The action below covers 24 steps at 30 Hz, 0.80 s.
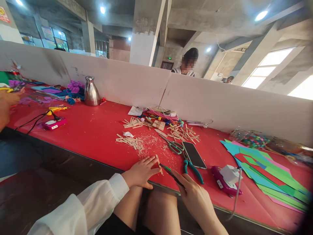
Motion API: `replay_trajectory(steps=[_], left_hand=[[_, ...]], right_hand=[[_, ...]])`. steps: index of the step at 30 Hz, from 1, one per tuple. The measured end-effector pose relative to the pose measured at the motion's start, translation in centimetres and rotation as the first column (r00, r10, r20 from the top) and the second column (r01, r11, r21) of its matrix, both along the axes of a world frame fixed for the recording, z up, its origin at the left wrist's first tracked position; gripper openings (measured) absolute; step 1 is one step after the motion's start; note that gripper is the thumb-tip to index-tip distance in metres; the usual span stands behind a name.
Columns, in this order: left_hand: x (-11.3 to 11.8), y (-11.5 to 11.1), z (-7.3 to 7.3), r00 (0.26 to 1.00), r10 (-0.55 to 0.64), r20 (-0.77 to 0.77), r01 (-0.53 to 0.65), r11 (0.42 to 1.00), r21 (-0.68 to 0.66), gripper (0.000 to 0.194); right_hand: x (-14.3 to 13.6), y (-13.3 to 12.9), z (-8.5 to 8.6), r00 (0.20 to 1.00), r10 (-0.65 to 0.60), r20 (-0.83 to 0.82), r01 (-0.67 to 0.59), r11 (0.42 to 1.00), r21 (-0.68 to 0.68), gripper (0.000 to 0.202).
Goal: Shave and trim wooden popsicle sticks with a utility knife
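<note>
A long worktop [97,133] with a smooth red covering runs across the room, backed by a low pale partition [122,81]. Beyond it stand bare concrete beams and a thick concrete pillar [144,42] with a whitened lower part; five lit ceiling lamps [261,15] show. One person in a striped top [188,62] is behind the partition, and at the far left another person's hand [11,98] reaches over the red surface.

One thin, pale wooden stick [157,160] lies at the worktop's near edge, between the two hands. The left hand [143,171] is laid beside it, its grip apart, fingers spread and fingertips at the stick. The right hand [195,192] has its grip clamped on one slim, dark tool with a green patch [171,172], whose tip meets the stick.

Pale wood shavings [154,143] are scattered beyond. Similar sticks lie in three loose heaps [129,141], too tangled to count. Nearby are one pair of green-handled scissors [176,147], one dark-screened phone [195,155] and one teal-handled pair of pliers [195,171]. Two magenta power blocks [54,124] sit well apart, alongside one steel flask [92,93] and one overlapping spread of coloured paper [271,169], its sheets uncountable.
</note>
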State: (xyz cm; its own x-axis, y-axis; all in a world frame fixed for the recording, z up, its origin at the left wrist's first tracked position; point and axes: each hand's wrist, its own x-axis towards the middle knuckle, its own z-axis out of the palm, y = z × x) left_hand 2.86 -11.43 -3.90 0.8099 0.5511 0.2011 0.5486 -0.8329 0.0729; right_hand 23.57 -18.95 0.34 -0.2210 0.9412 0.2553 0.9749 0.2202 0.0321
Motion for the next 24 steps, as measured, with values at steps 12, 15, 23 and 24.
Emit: replay_trajectory(steps=[12, 15, 23, 24], left_hand=[[-0.02, 0.07, -0.16, 1.0, -0.007, -0.016, 0.007, 1.0, 0.016, 0.079], [-0.02, 0.09, -0.18, 1.0, -0.011, -0.012, 0.011, 1.0, 0.015, 0.078], [0.0, 0.27, -0.48, 1.0, -0.021, -0.001, 0.021, 1.0, 0.017, 0.08], [0.0, 0.3, -0.52, 1.0, -0.022, 0.0, 0.022, 1.0, 0.015, 0.08]], right_hand=[[0.07, -0.03, -0.15, 1.0, 0.016, 0.018, -0.017, 0.999, 0.048, 0.045], [0.19, 0.03, -0.31, 1.0, 0.024, 0.016, -0.025, 0.998, 0.062, 0.044], [-0.02, 0.1, 0.33, 0.983, 0.067, 0.171, -0.081, 0.994, 0.08, 0.054], [-0.24, 0.09, 0.54, 0.975, 0.075, 0.208, -0.09, 0.994, 0.067, 0.056]])
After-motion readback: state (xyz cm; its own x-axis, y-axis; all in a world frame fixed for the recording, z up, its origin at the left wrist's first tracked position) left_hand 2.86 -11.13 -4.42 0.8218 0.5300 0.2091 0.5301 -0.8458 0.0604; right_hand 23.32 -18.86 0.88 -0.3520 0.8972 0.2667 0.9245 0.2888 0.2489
